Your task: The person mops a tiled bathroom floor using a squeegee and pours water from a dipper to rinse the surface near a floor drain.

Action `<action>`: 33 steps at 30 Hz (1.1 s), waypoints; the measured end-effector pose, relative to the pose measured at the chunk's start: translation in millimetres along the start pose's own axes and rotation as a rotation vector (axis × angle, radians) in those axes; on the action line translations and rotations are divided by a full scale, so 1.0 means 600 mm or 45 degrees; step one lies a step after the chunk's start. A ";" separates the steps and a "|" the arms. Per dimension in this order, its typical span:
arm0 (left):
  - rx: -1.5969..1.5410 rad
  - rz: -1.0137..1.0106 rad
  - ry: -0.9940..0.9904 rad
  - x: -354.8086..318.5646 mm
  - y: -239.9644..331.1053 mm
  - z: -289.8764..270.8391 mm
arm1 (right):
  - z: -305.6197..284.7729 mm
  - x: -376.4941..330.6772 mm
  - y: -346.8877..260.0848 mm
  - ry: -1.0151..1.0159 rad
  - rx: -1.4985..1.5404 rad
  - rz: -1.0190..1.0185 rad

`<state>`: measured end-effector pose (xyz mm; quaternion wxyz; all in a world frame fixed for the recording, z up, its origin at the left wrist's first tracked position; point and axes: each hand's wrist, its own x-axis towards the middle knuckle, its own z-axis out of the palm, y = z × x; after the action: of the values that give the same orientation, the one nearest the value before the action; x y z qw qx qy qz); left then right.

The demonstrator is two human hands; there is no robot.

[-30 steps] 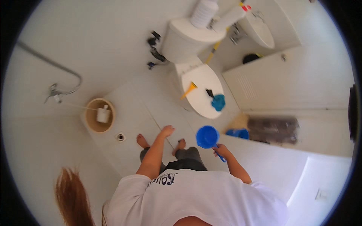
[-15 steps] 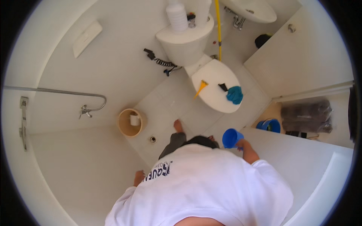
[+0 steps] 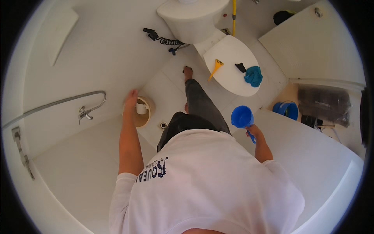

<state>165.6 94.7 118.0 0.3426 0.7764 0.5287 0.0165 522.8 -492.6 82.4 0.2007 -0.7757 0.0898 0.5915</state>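
Right hand (image 3: pixel 253 130) grips blue dipper (image 3: pixel 242 116) by handle, right of legs (image 3: pixel 203 99). Left hand (image 3: pixel 131 98) seems empty, near bucket (image 3: pixel 151 108); contact unclear. Dipper already up; yellow tool (image 3: pixel 216 67), teal cloth (image 3: pixel 253 76) unheld on toilet lid (image 3: pixel 235 84).

Centre-right, ahead of the person: toilet lid (image 3: pixel 233 86), bearing, left to right, a handled tool (image 3: pixel 216 69), a flat tool (image 3: pixel 240 67) and a cloth (image 3: pixel 254 76), the last two side by side. Tank (image 3: pixel 191 27) behind the lid; coiled hose (image 3: pixel 169 41) to the tank's left, pole (image 3: pixel 234 19) to its right. Left: tap (image 3: pixel 85 113) on the wall; right of it, a pail (image 3: pixel 149 117) containing a container (image 3: pixel 141 109), the left hand (image 3: pixel 131 99) overlapping the pail's left rim. Drain (image 3: pixel 163 125) right of the pail. Right: dipper (image 3: pixel 242 116) in the right hand (image 3: pixel 253 130); farther right, a bucket (image 3: pixel 286 110), then a wrapped bundle (image 3: pixel 325 104).
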 end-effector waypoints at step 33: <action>-0.135 -0.175 -0.208 -0.027 -0.218 -0.067 | -0.011 -0.055 -0.004 0.038 -0.029 0.221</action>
<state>37.0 129.0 81.9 0.4256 0.7178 0.5494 -0.0426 519.9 -496.2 116.1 0.1385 -0.7760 0.1532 0.5960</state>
